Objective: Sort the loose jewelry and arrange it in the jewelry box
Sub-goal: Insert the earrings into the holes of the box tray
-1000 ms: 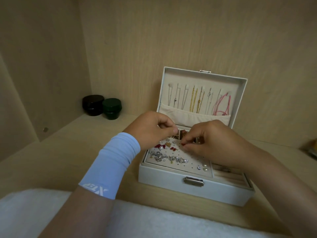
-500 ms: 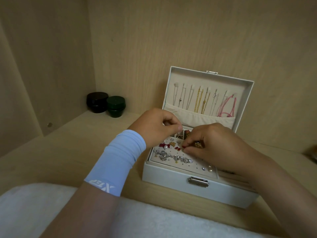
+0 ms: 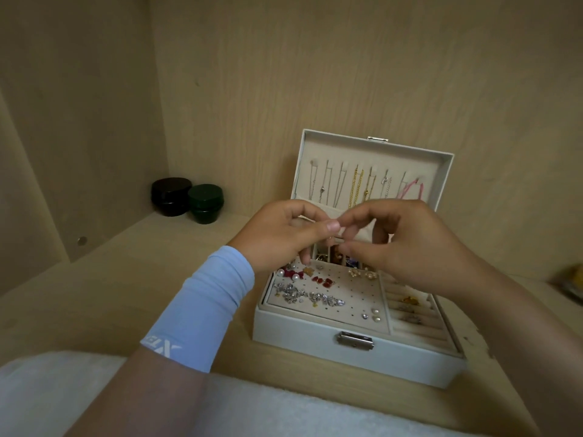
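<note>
Lifting off the earring panel (image 3: 344, 299) they were bent over a second ago, both hands now meet in front of the lid (image 3: 372, 149). That probably means one small piece has been picked out for sorting.

The left hand (image 3: 280, 238) has its grip pressed together, thumb on forefinger. The right hand (image 3: 407, 247) touches it with a forefinger, its thumb lower and apart. Nothing shows between the tips, so I cannot tell whether either grip pinches anything.

The jewelry box (image 3: 356, 354) stands open toward the back edge of the shelf (image 3: 126, 294). Red earrings (image 3: 321, 281) and a silver crystal piece (image 3: 303, 294) lie on the panel, and necklaces (image 3: 356, 190) hang in the lid.

The right hand hides the rear compartments. A yellow thing (image 3: 572, 279) at the shelf's right edge is blurred and cut off.
</note>
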A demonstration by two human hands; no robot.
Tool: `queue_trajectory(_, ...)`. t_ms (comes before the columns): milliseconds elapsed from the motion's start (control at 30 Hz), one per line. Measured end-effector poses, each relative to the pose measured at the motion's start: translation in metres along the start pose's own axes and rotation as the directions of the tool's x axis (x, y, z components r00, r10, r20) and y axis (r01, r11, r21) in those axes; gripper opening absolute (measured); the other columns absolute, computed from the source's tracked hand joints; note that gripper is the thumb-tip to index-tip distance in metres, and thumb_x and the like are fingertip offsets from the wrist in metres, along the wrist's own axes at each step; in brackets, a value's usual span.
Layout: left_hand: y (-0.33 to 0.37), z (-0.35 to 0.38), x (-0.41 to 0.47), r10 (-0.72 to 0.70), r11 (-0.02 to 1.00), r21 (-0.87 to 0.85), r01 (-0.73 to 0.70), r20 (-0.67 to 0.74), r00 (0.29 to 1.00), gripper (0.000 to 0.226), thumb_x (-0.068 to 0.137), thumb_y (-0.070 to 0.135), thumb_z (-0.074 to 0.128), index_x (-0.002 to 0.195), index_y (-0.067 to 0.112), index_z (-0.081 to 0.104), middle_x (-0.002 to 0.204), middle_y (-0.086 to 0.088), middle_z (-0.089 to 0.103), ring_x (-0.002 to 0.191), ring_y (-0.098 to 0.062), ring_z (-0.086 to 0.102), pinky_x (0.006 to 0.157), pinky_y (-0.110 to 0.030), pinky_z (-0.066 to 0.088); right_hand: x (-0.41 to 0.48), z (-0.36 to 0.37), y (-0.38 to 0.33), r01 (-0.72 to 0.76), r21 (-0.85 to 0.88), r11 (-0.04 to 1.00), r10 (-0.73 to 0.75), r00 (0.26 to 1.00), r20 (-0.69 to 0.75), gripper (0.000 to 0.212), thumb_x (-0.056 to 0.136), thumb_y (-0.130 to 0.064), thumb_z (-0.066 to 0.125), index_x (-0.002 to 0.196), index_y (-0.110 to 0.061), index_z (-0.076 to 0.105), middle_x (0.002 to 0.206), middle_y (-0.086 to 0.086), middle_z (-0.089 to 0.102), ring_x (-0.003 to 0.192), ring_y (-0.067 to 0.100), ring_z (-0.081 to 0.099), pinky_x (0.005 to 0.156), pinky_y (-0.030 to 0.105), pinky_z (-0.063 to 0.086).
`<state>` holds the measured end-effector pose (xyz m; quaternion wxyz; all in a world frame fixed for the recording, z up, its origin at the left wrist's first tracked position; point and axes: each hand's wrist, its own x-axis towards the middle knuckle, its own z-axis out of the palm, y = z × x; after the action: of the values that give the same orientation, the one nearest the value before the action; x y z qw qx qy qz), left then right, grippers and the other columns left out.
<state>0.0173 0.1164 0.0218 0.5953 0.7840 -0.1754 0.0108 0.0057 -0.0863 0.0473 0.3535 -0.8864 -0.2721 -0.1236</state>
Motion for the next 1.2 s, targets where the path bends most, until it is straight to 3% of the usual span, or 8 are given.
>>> queue_trajectory(167, 0.002, 0.007, -0.002, -0.036, 0.998, -0.055, 0.035, -0.013, 0.999, 0.022, 0.083, 0.042, 0.069, 0.082, 0.019, 0.071, 0.057, -0.005, 0.062, 0.046, -0.008, 0.053, 0.046, -0.012, 0.039, 0.001, 0.007, -0.005, 0.034, 0.109, 0.993, -0.030, 0.999, -0.033, 0.020, 0.073, -0.022, 0.087, 0.090, -0.029, 0.077, 0.080, -0.008, 0.073, 0.049, 0.007, 0.045, 0.050, 0.018, 0.041)
queue_trajectory(233, 0.003, 0.008, -0.002, -0.067, 0.991, -0.119, 0.066, -0.004, 0.998, 0.033, 0.085, 0.050, 0.061, 0.088, 0.019, 0.072, 0.068, -0.006, 0.069, 0.052, -0.012, 0.055, 0.049, -0.017, 0.038, 0.002, 0.004, -0.001, 0.002, 0.130, 0.991, 0.008, 0.997, -0.073, 0.017, 0.074, -0.022, 0.086, 0.088, -0.029, 0.078, 0.078, -0.010, 0.074, 0.048, 0.007, 0.048, 0.048, 0.018, 0.043)
queue_trajectory(300, 0.003, 0.007, -0.001, -0.091, 0.968, -0.232, 0.093, 0.021, 0.996, 0.032, 0.096, 0.041, 0.053, 0.102, 0.015, 0.070, 0.087, -0.006, 0.075, 0.057, -0.016, 0.056, 0.049, -0.024, 0.036, 0.001, 0.000, 0.002, -0.020, 0.139, 0.990, 0.033, 0.995, -0.095, 0.017, 0.076, -0.022, 0.086, 0.088, -0.032, 0.077, 0.079, -0.012, 0.074, 0.049, 0.008, 0.052, 0.048, 0.017, 0.044)
queue_trajectory(433, 0.003, 0.010, -0.002, -0.040, 0.989, -0.139, 0.044, 0.027, 0.999, 0.018, 0.096, 0.014, 0.059, 0.110, 0.017, 0.069, 0.084, 0.000, 0.075, 0.057, -0.012, 0.055, 0.046, -0.020, 0.037, -0.002, -0.001, 0.004, -0.021, 0.161, 0.987, 0.033, 0.997, -0.073, 0.017, 0.077, -0.021, 0.085, 0.087, -0.033, 0.076, 0.081, -0.011, 0.073, 0.050, 0.011, 0.051, 0.049, 0.023, 0.045)
queue_trajectory(567, 0.000, 0.012, -0.003, -0.055, 0.991, -0.124, 0.054, -0.006, 0.998, 0.010, 0.091, 0.017, 0.066, 0.098, 0.019, 0.073, 0.086, -0.007, 0.075, 0.057, -0.011, 0.056, 0.048, -0.020, 0.041, -0.002, 0.000, 0.004, -0.021, 0.153, 0.988, 0.034, 0.996, -0.082, 0.016, 0.078, -0.019, 0.085, 0.087, -0.031, 0.078, 0.074, -0.015, 0.072, 0.051, 0.021, 0.052, 0.052, 0.038, 0.051)
queue_trajectory(800, 0.005, 0.006, -0.003, -0.001, 1.000, -0.013, 0.002, 0.024, 1.000, 0.015, 0.097, 0.018, 0.057, 0.090, 0.016, 0.070, 0.079, 0.004, 0.072, 0.057, -0.010, 0.054, 0.047, -0.016, 0.039, -0.001, 0.004, 0.006, 0.056, 0.102, 0.993, -0.041, 0.990, -0.137, 0.018, 0.080, -0.020, 0.083, 0.091, -0.032, 0.077, 0.082, -0.017, 0.073, 0.053, 0.022, 0.059, 0.053, 0.029, 0.053)
queue_trajectory(967, 0.007, 0.005, -0.003, 0.026, 0.999, 0.027, -0.027, 0.041, 0.999, 0.018, 0.097, 0.016, 0.057, 0.084, 0.018, 0.069, 0.076, 0.004, 0.071, 0.057, -0.010, 0.056, 0.049, -0.011, 0.040, 0.001, 0.006, 0.011, 0.139, 0.075, 0.987, -0.127, 0.981, -0.145, 0.016, 0.084, -0.024, 0.079, 0.096, -0.034, 0.079, 0.085, -0.011, 0.075, 0.062, 0.024, 0.063, 0.065, 0.044, 0.056)
queue_trajectory(1200, 0.005, -0.001, -0.003, 0.026, 0.997, 0.068, -0.027, 0.015, 1.000, 0.014, 0.094, 0.018, 0.062, 0.086, 0.021, 0.074, 0.079, 0.003, 0.073, 0.059, -0.006, 0.057, 0.055, -0.014, 0.045, 0.000, 0.012, 0.010, 0.169, 0.000, 0.986, -0.167, 0.971, -0.173, 0.014, 0.083, -0.025, 0.080, 0.095, -0.031, 0.080, 0.080, -0.013, 0.075, 0.060, 0.016, 0.063, 0.064, 0.036, 0.056)
